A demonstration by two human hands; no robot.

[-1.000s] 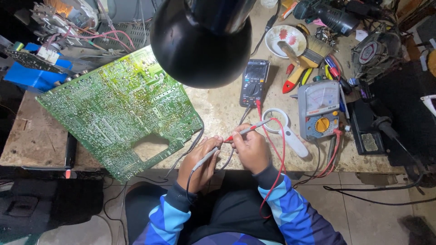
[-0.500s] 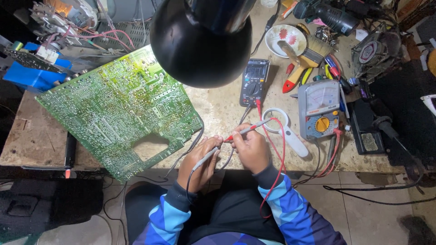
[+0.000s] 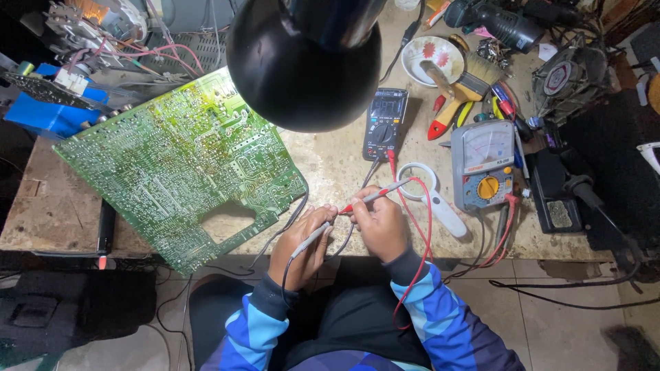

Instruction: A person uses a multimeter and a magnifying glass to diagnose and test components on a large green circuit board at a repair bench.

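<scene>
Red probe (image 3: 375,198) in right hand (image 3: 379,223), black probe (image 3: 311,240) in left hand (image 3: 300,246), each grip clamped tight.

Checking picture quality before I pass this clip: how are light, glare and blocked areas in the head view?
Head view: the black lamp shade blocks the upper centre. Warm light falls on the green circuit board and workbench; floor and edges go dark. Left hand and right hand are sharp, each holding a probe. Wide-angle bending at the borders.

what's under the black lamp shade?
The lamp shade covers the green circuit board's upper right corner and some bare workbench. The dark multimeter sits just clear beside it. Anything directly beneath is hidden.
</scene>
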